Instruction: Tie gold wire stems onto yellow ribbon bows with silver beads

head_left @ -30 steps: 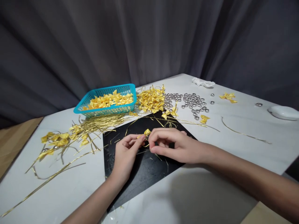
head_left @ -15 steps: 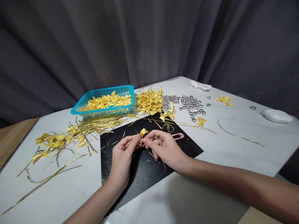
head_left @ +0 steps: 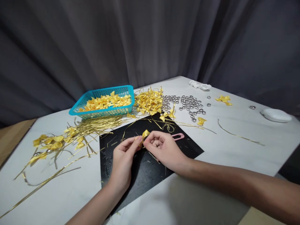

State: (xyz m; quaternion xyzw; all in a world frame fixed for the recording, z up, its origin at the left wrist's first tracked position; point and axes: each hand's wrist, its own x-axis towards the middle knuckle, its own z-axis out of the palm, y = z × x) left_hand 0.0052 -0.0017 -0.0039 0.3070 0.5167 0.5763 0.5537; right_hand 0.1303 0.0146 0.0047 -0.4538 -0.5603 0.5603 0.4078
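Observation:
Above the black mat [head_left: 142, 181], a small yellow ribbon bow [head_left: 145, 133] is pinched between my two hands. My left hand [head_left: 125, 153] is closed, thumb and forefinger gripping its left side. My right hand [head_left: 162, 148] is closed too, its thumb and fingertip meeting at the bow's right side, with the other fingers curled in. A bit of gold cord shows by the fingertips, but most of it is hidden. Just beyond the right hand a pink looped handle [head_left: 178, 136] sticks out over the mat; its other end is covered.
A blue basket [head_left: 103, 111] holds yellow bows. Beside it are a pile of corded bows [head_left: 150, 101] and several silver beads [head_left: 191, 103]. Gold cords [head_left: 100, 125] and finished-looking bows [head_left: 55, 142] lie left. A white dish [head_left: 276, 115] and white cloth [head_left: 200, 85] are right.
The fingers of my right hand have curled in more, and the bow has turned slightly and shifted a little right between the fingertips. The view has moved slightly.

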